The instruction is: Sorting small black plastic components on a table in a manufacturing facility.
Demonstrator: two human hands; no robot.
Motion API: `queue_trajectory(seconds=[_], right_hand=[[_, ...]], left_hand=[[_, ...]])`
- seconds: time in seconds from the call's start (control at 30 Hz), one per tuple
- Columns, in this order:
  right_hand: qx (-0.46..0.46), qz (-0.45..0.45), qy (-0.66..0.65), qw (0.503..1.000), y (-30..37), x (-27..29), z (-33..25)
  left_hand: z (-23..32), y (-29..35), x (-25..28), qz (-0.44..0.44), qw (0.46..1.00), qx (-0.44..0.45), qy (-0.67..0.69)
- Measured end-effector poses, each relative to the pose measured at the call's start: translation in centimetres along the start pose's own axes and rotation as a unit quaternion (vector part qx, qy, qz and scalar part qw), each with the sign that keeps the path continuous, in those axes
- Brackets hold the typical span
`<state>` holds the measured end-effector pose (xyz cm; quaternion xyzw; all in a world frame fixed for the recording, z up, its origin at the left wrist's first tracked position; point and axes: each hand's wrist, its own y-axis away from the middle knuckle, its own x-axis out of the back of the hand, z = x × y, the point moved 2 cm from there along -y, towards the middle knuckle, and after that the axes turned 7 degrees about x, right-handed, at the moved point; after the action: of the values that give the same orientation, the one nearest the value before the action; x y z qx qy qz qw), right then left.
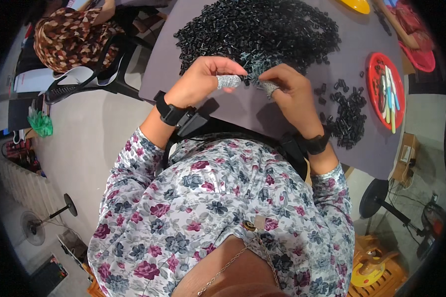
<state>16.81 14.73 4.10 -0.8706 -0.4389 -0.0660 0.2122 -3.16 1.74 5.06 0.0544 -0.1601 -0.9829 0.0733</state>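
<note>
Near the table's front edge, my left hand (205, 79) pinches a small black piece (243, 77) between its thumb and fingertips. A grey woven cover wraps that thumb. Close by on the right, my right hand (293, 94) is closed, with a similar grey cover on a digit. What it holds, if anything, is too small to make out. Just beyond both hands lies a large heap of small black tubular parts (262, 29), with thin greenish-grey scraps (258, 65) at its near side. A smaller pile of black parts (348, 116) lies right of my right hand.
A red tray (373, 74) with several slim-handled tools (391, 99) and some black parts sits on the right of the grey table (297, 116). A yellow dish (358, 5) is at the far edge. Other people sit at far left and far right.
</note>
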Motion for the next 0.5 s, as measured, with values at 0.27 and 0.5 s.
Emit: queue_trajectory(seconds=[0.27,0.5], right_hand=[[-0.011,-0.002,-0.028,1.000,0.0,-1.3,-0.2],[-0.022,0.007,-0.008,1.000,0.4,-0.4,0.6]], left_hand=[[-2.2,-0.1,-1.1,-0.025,0.998,-0.004,0.057],[-1.9,-0.8,1.5,0.175,0.947,-0.095,-0.253]])
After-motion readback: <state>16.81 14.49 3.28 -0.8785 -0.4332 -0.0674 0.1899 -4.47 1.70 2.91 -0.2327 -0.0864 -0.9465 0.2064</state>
